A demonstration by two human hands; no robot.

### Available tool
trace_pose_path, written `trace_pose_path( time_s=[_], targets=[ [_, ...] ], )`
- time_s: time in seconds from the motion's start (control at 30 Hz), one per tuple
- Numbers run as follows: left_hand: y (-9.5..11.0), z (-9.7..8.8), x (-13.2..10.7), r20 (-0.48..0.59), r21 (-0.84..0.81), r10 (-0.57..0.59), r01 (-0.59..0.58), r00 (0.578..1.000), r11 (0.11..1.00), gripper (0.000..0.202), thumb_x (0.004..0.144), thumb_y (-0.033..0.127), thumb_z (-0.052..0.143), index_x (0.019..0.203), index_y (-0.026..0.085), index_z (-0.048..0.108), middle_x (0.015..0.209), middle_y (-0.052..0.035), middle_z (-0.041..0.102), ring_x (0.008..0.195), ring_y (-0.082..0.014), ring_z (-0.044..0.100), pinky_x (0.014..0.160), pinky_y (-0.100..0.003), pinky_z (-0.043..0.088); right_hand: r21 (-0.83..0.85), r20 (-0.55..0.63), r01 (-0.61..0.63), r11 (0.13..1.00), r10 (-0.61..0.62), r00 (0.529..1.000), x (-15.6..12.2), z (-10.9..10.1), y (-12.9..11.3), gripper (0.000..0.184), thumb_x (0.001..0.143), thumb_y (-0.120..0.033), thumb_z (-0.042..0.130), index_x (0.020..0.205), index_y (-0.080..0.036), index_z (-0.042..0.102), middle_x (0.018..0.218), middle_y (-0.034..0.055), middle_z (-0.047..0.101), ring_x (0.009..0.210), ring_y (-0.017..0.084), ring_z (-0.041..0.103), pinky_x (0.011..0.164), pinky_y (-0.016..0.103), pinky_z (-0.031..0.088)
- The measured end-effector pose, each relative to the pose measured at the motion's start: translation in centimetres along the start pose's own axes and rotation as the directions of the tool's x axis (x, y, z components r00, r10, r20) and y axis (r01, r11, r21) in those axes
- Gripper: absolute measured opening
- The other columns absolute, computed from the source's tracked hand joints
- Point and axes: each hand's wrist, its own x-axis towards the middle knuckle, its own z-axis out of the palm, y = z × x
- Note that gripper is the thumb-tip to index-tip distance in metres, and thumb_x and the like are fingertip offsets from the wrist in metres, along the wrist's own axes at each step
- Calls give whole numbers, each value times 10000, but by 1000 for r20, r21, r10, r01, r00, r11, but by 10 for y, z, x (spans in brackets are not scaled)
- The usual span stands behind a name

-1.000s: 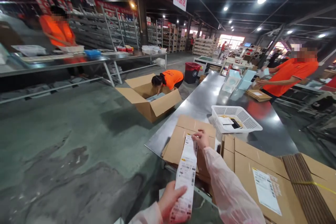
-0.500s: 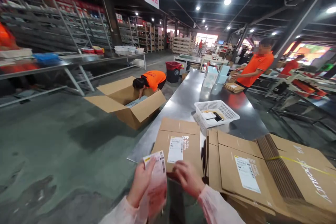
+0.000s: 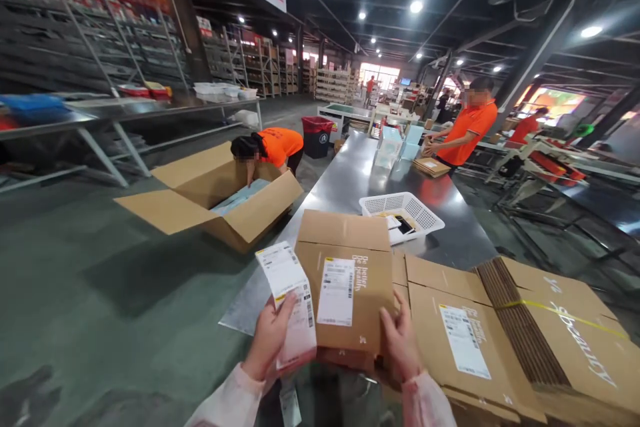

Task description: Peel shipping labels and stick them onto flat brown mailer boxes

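Note:
My left hand (image 3: pixel 267 341) is closed on a strip of shipping labels (image 3: pixel 281 268), its thumb on top. The strip bends up past the thumb and hangs down below it. Beside it is a flattened cardboard box (image 3: pixel 371 310) with white print and a shipping label (image 3: pixel 335 297) stuck on its face. My right hand (image 3: pixel 404 341) grips the right edge of this box, thumb in front and fingers partly hidden. To the right lies a stack of flattened boxes (image 3: pixel 425 307), the top one also bearing a label (image 3: pixel 465 340).
A bundle of flat boxes (image 3: pixel 575 320) tied with yellow strap lies far right. A white basket (image 3: pixel 430 221) stands on the metal table (image 3: pixel 335 180). Left of the table, a person (image 3: pixel 283 145) bends over a large open carton (image 3: pixel 165 210). Another person (image 3: pixel 470 130) stands at the right side.
My right hand has moved from the box's lower edge to its right edge. The box is raised nearer and shifted slightly. The label strip now shows its upper part above my left thumb.

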Motion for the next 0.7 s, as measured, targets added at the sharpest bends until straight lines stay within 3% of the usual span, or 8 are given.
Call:
trace_pose_path(
  time_s=[0.2, 0.27, 0.37, 0.43, 0.5, 0.53, 0.63, 0.7],
  targets=[
    [32, -6, -48, 277, -420, -225, 328, 934, 846, 596, 552, 395, 811, 1053, 136, 622, 959, -104, 728, 867, -282, 687, 768, -374, 559, -326, -325, -280, 903, 171, 930, 19, -189, -14, 746, 573, -613, 616, 1208, -225, 560, 1054, 101, 685, 1008, 305, 622, 867, 415, 496],
    [31, -4, -68, 373, -427, -264, 417, 890, 803, 594, 543, 361, 830, 1058, 154, 618, 964, -103, 726, 866, -289, 687, 787, -401, 555, -487, -449, -390, 781, 159, 879, 21, -220, -24, 750, 484, -592, 667, 1124, -204, 618, 1038, 165, 677, 983, 382, 612, 853, 519, 472],
    [21, 12, -102, 517, -371, -309, 535, 798, 760, 562, 545, 335, 844, 1039, 188, 619, 950, -95, 723, 858, -278, 687, 800, -421, 544, -531, -340, -293, 795, 116, 933, 1, -182, -46, 740, 453, -614, 684, 1031, -153, 650, 1075, 229, 641, 929, 392, 614, 820, 557, 468],
    [13, 25, -120, 607, -317, -295, 566, 738, 761, 567, 551, 351, 843, 1055, 218, 621, 948, -81, 720, 861, -257, 682, 794, -402, 539, -335, 98, -141, 932, 183, 978, -26, -118, -58, 686, 489, -625, 683, 995, -162, 661, 1019, 186, 669, 856, 326, 637, 797, 488, 502],
    [7, 32, -128, 689, -242, -235, 524, 685, 816, 524, 576, 392, 822, 1032, 201, 647, 924, -89, 720, 835, -243, 676, 759, -369, 539, -39, 538, -154, 987, 151, 830, -58, -54, -62, 722, 502, -596, 730, 1082, -179, 629, 1046, 144, 678, 902, 306, 640, 803, 445, 515],
    [5, 32, -128, 700, -205, -205, 467, 684, 860, 505, 584, 404, 813, 1012, 183, 662, 918, -99, 721, 830, -242, 673, 751, -354, 534, 51, 522, -190, 980, 136, 842, -73, -28, -61, 634, 593, -606, 686, 1052, -170, 635, 1008, 137, 693, 897, 295, 646, 811, 439, 513],
    [6, 20, -116, 511, -169, -112, 227, 852, 959, 501, 547, 441, 815, 936, 150, 689, 927, -110, 725, 856, -250, 658, 766, -320, 518, 96, 457, -150, 984, 91, 885, -105, 18, -51, 472, 718, -561, 624, 938, -146, 675, 938, 124, 717, 882, 291, 653, 815, 435, 509],
    [9, 8, -108, 307, -131, -72, 117, 949, 984, 463, 554, 485, 788, 862, 150, 700, 889, -99, 731, 824, -244, 654, 747, -305, 516, 74, 531, -93, 993, 40, 846, -111, 27, -49, 445, 680, -515, 680, 925, -144, 693, 925, 107, 725, 864, 289, 658, 792, 423, 519]
  ],
)
